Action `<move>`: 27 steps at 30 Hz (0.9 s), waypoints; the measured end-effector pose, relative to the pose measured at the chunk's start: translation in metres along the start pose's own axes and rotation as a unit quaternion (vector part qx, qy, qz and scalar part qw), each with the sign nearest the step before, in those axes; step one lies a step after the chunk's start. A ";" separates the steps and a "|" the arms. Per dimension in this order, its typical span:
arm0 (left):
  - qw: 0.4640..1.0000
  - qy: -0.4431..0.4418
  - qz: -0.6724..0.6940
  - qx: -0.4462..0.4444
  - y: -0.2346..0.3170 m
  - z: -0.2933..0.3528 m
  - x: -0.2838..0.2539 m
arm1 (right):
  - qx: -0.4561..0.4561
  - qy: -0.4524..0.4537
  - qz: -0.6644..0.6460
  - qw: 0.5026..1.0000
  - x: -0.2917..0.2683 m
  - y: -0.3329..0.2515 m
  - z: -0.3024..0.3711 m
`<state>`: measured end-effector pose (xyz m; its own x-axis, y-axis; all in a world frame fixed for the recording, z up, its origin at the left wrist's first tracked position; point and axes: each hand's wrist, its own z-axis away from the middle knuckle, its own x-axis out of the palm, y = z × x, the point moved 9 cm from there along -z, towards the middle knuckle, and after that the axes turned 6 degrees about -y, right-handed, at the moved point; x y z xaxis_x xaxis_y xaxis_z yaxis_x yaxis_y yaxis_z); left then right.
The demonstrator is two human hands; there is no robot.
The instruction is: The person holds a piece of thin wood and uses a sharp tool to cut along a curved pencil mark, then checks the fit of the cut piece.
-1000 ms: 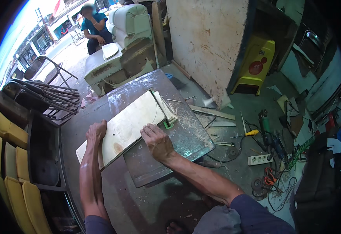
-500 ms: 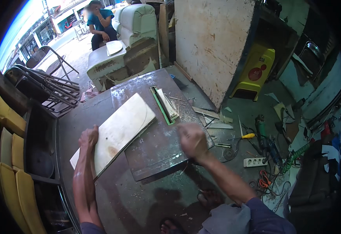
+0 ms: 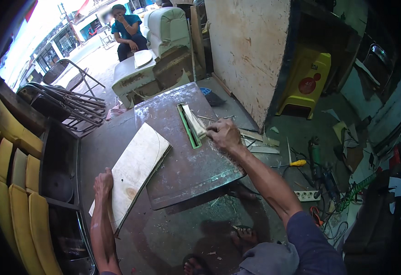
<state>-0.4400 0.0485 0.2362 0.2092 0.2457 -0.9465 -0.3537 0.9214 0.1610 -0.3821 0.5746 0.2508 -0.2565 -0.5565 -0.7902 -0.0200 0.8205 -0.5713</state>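
Observation:
My left hand (image 3: 103, 182) is closed on the left edge of a pale plywood board (image 3: 138, 156), which has a curved line on its far end and a brown stain. The board slants across the left side of a worn brown saw table (image 3: 177, 172), its near end sticking out past the table. A green-rimmed slot (image 3: 196, 143) runs through the tabletop; any blade in it cannot be made out. Beside the slot lie thin wood strips (image 3: 193, 120). My right hand (image 3: 227, 135) has its fingers pinched at the near end of these strips.
Folded metal chairs (image 3: 67, 103) and yellow cushions (image 3: 26, 220) stand left. A person (image 3: 128, 32) sits by a torn armchair (image 3: 166, 59) beyond the table. To the right lie offcuts, a yellow-handled screwdriver (image 3: 297, 162), power tools (image 3: 316, 158), a power strip (image 3: 307, 196) and cables.
My right hand has moved away from me onto the wood strips beside the slot. The board has turned to a steeper slant, my left hand still on its edge. The view has shifted slightly.

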 end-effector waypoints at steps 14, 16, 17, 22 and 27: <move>1.000 0.006 0.009 -0.006 0.003 0.029 0.003 | -0.060 0.034 0.039 0.997 0.005 0.004 -0.029; 1.000 0.006 0.012 -0.009 0.001 0.034 0.002 | -0.014 0.027 0.081 0.996 0.001 0.018 -0.037; 1.000 0.001 0.015 -0.008 0.003 0.033 0.007 | 0.053 0.045 0.096 0.993 -0.004 0.043 -0.042; 1.000 0.012 0.011 -0.009 -0.011 0.041 0.008 | 0.288 0.034 0.092 0.953 -0.049 0.115 0.005; 0.999 0.012 0.032 -0.005 -0.025 0.059 0.016 | 0.001 0.128 0.004 0.992 -0.046 0.049 0.037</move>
<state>-0.3743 0.0472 0.2340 0.1645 0.2961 -0.9409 -0.3744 0.9012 0.2182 -0.3360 0.6357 0.2509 -0.4929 -0.4989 -0.7128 -0.0156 0.8242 -0.5661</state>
